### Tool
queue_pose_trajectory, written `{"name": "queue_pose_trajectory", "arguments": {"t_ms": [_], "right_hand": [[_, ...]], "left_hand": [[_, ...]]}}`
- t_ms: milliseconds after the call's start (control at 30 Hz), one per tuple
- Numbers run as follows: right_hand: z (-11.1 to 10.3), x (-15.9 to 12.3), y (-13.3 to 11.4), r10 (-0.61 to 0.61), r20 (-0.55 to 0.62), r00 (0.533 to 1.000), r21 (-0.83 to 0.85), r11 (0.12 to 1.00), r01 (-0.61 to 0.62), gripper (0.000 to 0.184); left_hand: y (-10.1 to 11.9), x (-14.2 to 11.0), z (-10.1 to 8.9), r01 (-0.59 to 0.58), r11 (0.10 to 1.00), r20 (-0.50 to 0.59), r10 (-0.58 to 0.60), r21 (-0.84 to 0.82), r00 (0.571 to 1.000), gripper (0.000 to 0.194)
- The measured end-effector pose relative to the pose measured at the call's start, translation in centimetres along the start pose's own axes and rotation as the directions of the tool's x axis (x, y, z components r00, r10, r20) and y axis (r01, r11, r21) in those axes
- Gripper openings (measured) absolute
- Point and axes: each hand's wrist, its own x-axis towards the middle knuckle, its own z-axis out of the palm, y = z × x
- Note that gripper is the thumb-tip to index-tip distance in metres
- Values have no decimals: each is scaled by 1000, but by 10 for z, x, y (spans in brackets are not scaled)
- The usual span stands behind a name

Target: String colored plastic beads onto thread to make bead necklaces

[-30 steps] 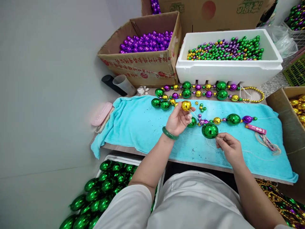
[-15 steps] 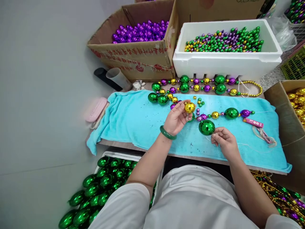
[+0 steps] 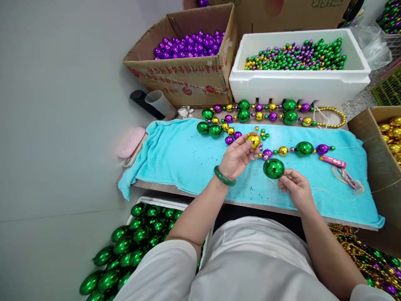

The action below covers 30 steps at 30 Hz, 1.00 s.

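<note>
My left hand (image 3: 237,155) pinches a shiny gold bead (image 3: 253,141) between thumb and fingers above the blue towel (image 3: 175,154). Just to its right, a large green bead (image 3: 273,168) hangs at the fingertips of my right hand (image 3: 296,187), which is closed on it or on the thin string beside it. Behind both hands a strung row of beads, with a big green one (image 3: 304,149) and a purple one (image 3: 322,149), lies on the towel. Several small loose beads (image 3: 263,135) are beyond my left fingers. A clear string (image 3: 328,192) trails right from my right hand.
A finished-looking bead necklace (image 3: 272,116) lies along the back. Behind stand a carton (image 3: 178,79) of purple beads and a white foam box (image 3: 300,83) of small beads. Green beads (image 3: 138,234) fill a container at lower left; a pink lighter-like item (image 3: 332,161) lies right.
My left hand with the gold bead has shifted slightly right, nearer the green bead. My right hand stays almost in place. The whole view has shifted a little.
</note>
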Motion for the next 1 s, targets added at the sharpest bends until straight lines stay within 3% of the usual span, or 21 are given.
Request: {"name": "queue_pose_trajectory", "arguments": {"t_ms": [200,433,800,1000], "right_hand": [[-2,-3,-2,-11,-55,998,-69,998,7,19],[-9,-4,-6,-58,-41,997,-113,992,53,16],[-15,2,17,-8,7,1000,21,1000,8,21],[-13,5,14,-5,16,1000,8,1000,5,25]], "left_hand": [[-4,-1,5,-90,986,-46,97,140,994,40],[-1,-3,9,-148,946,19,149,289,989,39],[-5,-6,14,-201,918,49,196,343,979,41],[-5,-7,17,-135,940,14,138,313,990,37]]}}
